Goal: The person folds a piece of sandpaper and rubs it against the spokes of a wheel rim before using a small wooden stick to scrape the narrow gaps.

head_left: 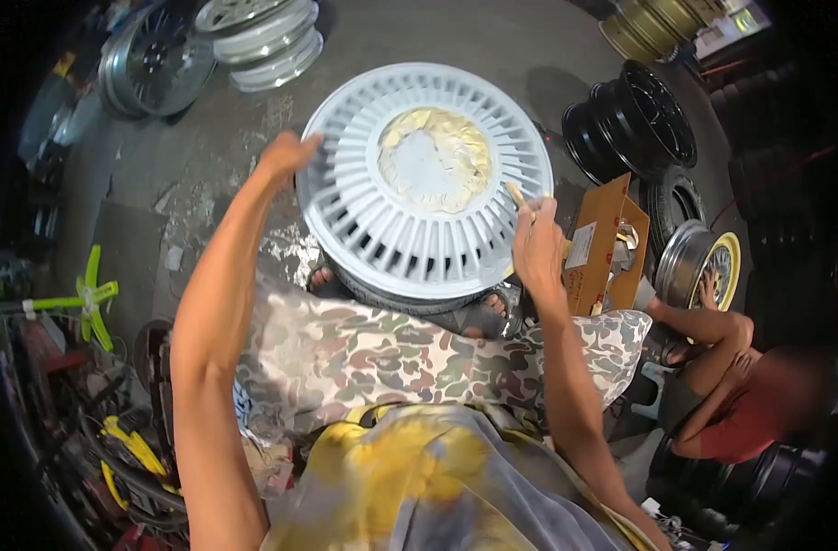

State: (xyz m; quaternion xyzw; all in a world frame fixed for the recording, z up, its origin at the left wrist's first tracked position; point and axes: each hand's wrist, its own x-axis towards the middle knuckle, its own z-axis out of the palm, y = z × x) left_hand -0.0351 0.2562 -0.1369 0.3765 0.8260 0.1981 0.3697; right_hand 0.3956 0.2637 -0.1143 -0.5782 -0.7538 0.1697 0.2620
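Observation:
A light grey wheel (345,216) with many narrow fins lies face up in front of my knees. Crumpled cream masking tape and paper (474,151) cover its round centre. At the upper left of the rim, my left hand (288,154) is closed on the wheel's edge, its far fingers partly hidden. My right hand (538,243) is closed around a short tan stick-like tool (515,194), whose tip is at the fins on the right side. Beneath the wheel, a dark tyre (373,296) shows at the front.
An open cardboard box (595,241) stands at right. Black rims (630,124), silver rims (263,41) and a gold rim (653,28) surround the floor. A person in a red shirt (745,409) sits at right, one hand on a yellow-edged wheel (727,275). Cluttered tools (130,450) lie left.

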